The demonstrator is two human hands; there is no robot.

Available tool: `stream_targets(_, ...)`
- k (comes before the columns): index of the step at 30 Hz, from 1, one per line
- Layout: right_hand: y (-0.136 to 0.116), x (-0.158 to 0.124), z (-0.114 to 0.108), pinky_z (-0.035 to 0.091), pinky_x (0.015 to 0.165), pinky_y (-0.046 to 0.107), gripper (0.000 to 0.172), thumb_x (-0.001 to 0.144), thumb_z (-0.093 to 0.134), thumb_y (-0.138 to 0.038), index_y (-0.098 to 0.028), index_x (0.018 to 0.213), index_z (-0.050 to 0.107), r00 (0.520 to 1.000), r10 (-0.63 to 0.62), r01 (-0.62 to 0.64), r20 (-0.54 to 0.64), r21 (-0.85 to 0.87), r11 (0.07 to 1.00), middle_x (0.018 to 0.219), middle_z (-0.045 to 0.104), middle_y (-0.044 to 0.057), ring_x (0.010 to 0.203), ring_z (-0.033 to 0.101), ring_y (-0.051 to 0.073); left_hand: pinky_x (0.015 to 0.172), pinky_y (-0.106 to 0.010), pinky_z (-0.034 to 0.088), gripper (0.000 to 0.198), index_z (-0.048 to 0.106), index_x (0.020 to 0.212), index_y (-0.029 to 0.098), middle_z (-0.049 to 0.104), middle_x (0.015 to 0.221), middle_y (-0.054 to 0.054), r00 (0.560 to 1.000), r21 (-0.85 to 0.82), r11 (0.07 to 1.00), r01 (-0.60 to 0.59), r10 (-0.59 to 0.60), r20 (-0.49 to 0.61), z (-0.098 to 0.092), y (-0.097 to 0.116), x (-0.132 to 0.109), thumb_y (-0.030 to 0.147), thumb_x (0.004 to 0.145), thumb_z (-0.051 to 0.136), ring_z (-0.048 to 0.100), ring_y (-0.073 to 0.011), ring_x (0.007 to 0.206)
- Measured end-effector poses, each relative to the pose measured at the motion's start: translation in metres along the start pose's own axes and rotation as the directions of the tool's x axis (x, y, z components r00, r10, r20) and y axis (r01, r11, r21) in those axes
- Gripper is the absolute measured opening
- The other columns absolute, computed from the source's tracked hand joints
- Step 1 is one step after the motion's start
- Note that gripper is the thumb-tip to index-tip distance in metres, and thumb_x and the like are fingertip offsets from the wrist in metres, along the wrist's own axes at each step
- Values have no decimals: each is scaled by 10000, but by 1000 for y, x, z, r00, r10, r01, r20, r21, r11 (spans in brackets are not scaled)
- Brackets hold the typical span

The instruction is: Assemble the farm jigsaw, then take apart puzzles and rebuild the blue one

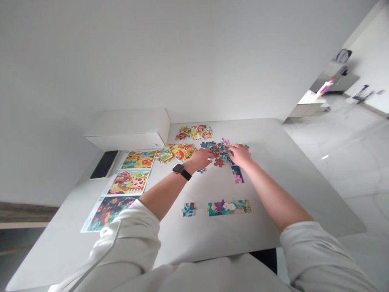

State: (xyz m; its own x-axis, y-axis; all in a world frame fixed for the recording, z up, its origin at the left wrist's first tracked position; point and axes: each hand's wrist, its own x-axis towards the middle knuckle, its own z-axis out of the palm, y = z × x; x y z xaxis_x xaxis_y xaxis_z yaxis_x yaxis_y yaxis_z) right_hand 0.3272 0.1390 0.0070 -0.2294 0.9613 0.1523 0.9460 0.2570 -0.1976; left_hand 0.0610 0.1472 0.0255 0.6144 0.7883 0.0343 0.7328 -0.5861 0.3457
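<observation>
Between hands, heap of jigsaw pieces (pixel 219 153); left hand (pixel 199 159) and right hand (pixel 240 156) on its edges, palms down, fingers spread; grip on any piece impossible to tell.

Three jigsaw heaps (pixel 194 132), three printed picture sheets (pixel 130 181), two hands: left hand (pixel 199 159), right hand (pixel 240 156)

Below the heaps, three joined puzzle sections (pixel 229 207); on the left wrist, one smartwatch (pixel 181 171); at upper left of the surface (pixel 267 190), one white box (pixel 127 129) and one black slab-shaped device (pixel 104 164).
</observation>
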Motion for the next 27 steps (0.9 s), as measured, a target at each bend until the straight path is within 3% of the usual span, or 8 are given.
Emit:
stream_targets(7, -22, 32, 16, 421, 1210, 548, 495, 963, 763, -433, -271, 1429, 729, 1000, -10, 10, 8, 29, 1000, 1559, 602, 151, 1446, 512, 388, 1296, -433, 394, 440, 731, 1406, 245, 666, 1540, -88, 993, 8, 1000, -13, 14, -119, 1, 3, 15, 220, 977, 640, 582, -271, 1454)
stream_targets(10, -26, 49, 17, 369, 1244, 594, 588, 906, 821, -512, -303, 1446, 717, 996, -39, 38, 76, 16, 999, 1592, 577, 146, 1496, 467, 415, 1264, -427, 429, 339, 779, 1314, 266, 701, 1490, -80, 998, 37, 999, 12, -10, -65, -1, 3, 15, 292, 1015, 621, 638, -283, 1383)
stream_targets(15, -21, 65, 9, 339, 1256, 626, 596, 805, 911, -494, -284, 1347, 776, 978, -133, 129, 160, 36, 991, 1585, 590, 163, 1499, 470, 444, 1197, -418, 478, 252, 824, 1154, 265, 768, 1311, -94, 995, 46, 995, 94, -92, -34, -5, 3, 5, 316, 1020, 617, 707, -296, 1243)
stream_targets(20, -7, 58, -4, 442, 1184, 513, 559, 796, 904, -336, -237, 1326, 758, 975, -207, 201, 82, 76, 977, 1401, 714, 149, 1329, 625, 366, 1156, -394, 512, 251, 818, 1179, 260, 766, 1320, -92, 992, -25, 993, 117, -118, -49, -5, 1, 0, 267, 991, 651, 717, -292, 1213)
stream_targets(24, 7, 39, -13, 544, 1007, 393, 555, 857, 797, -206, -251, 1403, 705, 992, -125, 119, 19, 177, 977, 1274, 775, 106, 1093, 726, 292, 1182, -412, 500, 318, 813, 1230, 288, 747, 1409, -64, 997, -55, 996, 71, -72, -28, -1, 4, 6, 192, 964, 667, 702, -297, 1276)
stream_targets(27, 18, 25, -17, 570, 917, 341, 583, 880, 726, -154, -254, 1453, 673, 999, -40, 49, -34, 336, 941, 1260, 781, 88, 952, 744, 232, 1192, -419, 498, 475, 743, 1390, 311, 710, 1481, -59, 999, -81, 996, 40, -43, -33, 3, 10, 12, 169, 940, 693, 678, -301, 1330)
